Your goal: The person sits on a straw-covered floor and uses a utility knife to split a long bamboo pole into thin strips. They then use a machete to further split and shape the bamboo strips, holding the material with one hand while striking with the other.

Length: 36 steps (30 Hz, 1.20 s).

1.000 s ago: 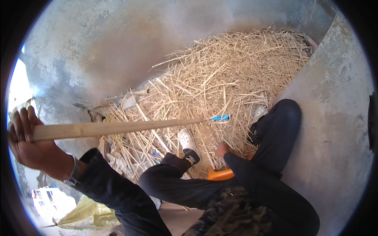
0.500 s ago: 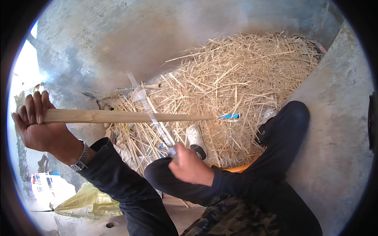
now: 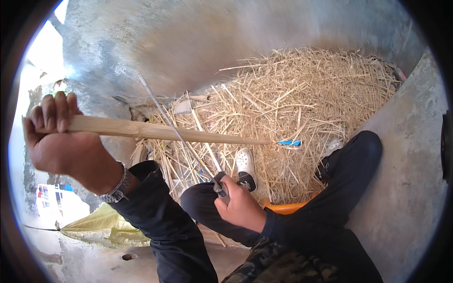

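My left hand (image 3: pixel 71 141), raised at the left, is closed around the thick end of a long split bamboo strip (image 3: pixel 212 137). The strip runs rightward and narrows to a far end just short of a small blue piece (image 3: pixel 289 143). My right hand (image 3: pixel 243 207) grips the dark handle of a long-bladed knife (image 3: pixel 157 101) above my bent knee. Its blade slants up and left, seen nearly edge-on, and crosses the bamboo strip around its middle. Whether blade and strip touch I cannot tell.
A large heap of pale shavings (image 3: pixel 325 94) covers the floor against the grey wall (image 3: pixel 188 42). My foot in a white clog (image 3: pixel 245 161) stands among the shavings. An orange object (image 3: pixel 285 207) shows beneath my leg. A yellowish sack (image 3: pixel 106 226) lies at lower left.
The knife blade has turned from showing its flat side to nearly edge-on. The bamboo strip tilts slightly more down to the right, still in my left hand. The whole view has shifted a little.
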Motion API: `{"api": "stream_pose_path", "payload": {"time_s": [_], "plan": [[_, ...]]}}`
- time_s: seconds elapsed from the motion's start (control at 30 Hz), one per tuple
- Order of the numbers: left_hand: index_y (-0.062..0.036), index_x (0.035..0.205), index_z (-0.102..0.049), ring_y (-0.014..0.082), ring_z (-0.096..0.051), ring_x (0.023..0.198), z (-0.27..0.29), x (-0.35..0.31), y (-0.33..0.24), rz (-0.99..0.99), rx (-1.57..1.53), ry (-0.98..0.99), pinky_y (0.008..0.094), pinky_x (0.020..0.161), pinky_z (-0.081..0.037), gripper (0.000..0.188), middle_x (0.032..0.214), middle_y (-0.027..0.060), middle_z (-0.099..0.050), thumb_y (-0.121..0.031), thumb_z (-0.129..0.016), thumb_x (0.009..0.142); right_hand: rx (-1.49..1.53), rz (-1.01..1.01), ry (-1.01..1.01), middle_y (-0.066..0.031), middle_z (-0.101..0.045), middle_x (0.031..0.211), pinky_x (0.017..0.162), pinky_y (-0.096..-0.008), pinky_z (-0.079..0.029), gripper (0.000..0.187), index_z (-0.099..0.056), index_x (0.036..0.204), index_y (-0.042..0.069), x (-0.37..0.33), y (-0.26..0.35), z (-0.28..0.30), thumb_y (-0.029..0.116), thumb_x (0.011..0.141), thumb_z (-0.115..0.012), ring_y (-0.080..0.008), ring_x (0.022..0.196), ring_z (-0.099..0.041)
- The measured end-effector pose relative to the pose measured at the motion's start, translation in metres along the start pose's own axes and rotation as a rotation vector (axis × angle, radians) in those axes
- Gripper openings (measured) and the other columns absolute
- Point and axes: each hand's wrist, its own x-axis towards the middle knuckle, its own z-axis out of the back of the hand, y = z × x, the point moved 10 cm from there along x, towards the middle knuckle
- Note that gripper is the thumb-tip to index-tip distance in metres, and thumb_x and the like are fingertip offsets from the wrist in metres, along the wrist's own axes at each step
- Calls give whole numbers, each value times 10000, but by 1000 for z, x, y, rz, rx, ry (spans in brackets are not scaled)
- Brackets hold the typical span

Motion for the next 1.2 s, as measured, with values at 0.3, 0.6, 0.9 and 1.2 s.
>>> {"api": "stream_pose_path", "payload": {"time_s": [0.3,0.6,0.9,1.2], "plan": [[-122,662,-362,108,-294,485,-52,-11,-3,-38,-24,70,257,498,-273,297,578,17,-339,-203,-299,941,-26,177,-4,-197,-575,677,565,-453,-462,273,-467,994,-8,1,74,13,43,774,-621,-396,635,-605],[-105,697,-340,106,-285,513,-44,16,25,-105,122,-168,237,477,-246,262,590,5,-317,-180,-241,928,38,76,-3,-219,-580,740,630,-406,-471,327,-484,1072,-59,-24,62,16,35,777,-588,-405,708,-620],[-46,802,-496,92,-460,580,-90,42,71,126,-201,161,218,502,-381,224,683,55,-504,-201,-531,959,143,39,11,-23,-546,732,624,-291,-462,180,-499,1008,-4,-2,68,44,85,881,-589,-84,695,-558],[8,971,-564,58,-459,468,-108,26,43,-34,-24,188,175,434,-378,257,649,26,-538,-203,-687,890,28,116,-23,-256,-602,743,627,-446,-481,324,-440,1102,-42,-3,129,63,92,834,-563,-429,691,-630]]}}
